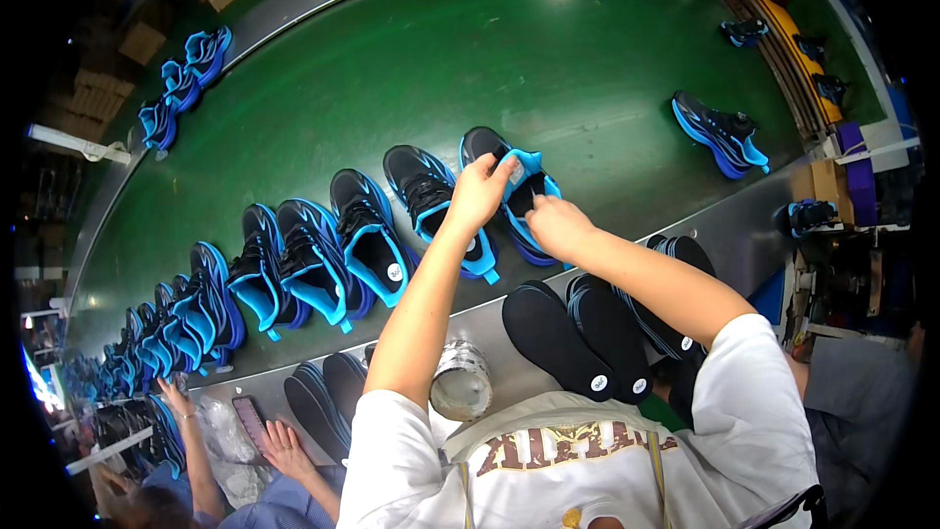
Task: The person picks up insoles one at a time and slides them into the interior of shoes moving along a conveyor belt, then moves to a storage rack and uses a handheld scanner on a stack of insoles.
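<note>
On the near side of the green belt (617, 167), the left hand (478, 194) grips the tongue (530, 160) of a shoe (517, 196) and the right hand (562, 227) reaches into its opening, grip impossible to tell, so uneven pulling could knock it against the neighbouring shoe (419, 181) at left.

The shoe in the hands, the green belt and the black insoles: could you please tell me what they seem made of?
Shoe: probably fabric, matte, bending softly at the opening.
Green belt: perhaps rubber or plastic, smooth, since light glints off it.
Black insoles: likely foam or fabric, matte, showing little shine.
</note>
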Tool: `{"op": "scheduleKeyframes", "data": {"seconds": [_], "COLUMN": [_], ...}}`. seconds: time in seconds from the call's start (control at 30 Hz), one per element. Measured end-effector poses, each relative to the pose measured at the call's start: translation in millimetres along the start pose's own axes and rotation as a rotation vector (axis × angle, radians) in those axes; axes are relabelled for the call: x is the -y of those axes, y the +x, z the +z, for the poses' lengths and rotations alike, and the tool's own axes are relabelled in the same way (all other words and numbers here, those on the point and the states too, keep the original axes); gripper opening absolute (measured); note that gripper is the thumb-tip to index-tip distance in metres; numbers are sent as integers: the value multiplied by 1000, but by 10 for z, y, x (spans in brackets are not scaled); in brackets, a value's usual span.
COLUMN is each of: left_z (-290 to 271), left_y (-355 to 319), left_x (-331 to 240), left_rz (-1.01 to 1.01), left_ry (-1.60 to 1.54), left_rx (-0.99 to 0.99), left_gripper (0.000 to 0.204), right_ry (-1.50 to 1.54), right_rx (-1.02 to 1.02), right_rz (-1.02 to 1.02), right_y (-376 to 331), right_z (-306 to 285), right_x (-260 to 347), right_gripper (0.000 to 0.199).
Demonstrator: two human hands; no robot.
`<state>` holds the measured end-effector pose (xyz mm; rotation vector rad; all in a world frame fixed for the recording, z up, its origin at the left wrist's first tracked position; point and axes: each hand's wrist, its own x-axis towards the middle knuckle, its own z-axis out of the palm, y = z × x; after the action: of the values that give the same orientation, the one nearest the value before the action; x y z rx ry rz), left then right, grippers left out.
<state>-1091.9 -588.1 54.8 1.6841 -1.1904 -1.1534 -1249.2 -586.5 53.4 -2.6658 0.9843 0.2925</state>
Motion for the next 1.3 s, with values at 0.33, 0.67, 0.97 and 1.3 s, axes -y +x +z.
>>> {"op": "scheduleKeyframes", "data": {"seconds": [0.33,0.67,0.97,1.3], "left_z": [-35,49,215,192], "left_y": [-64,-27,-99,-198], "left_x": [-20,161,101,-10], "left_rz": [34,304,469,510], "left_ry": [13,281,565,652], "left_rx": [26,-147,-286,-72], "left_gripper": [34,25,21,38], "right_ry": [-201,-483,-51,349], "right_rx": [241,523,682,-519], "right_rz": [12,-294,-213,-72], "right_y": [289,446,37,-877], "right_z": [140,210,-281,134], "right_x": [-8,-121,-49,-98], "right_gripper": [23,25,55,16]}}
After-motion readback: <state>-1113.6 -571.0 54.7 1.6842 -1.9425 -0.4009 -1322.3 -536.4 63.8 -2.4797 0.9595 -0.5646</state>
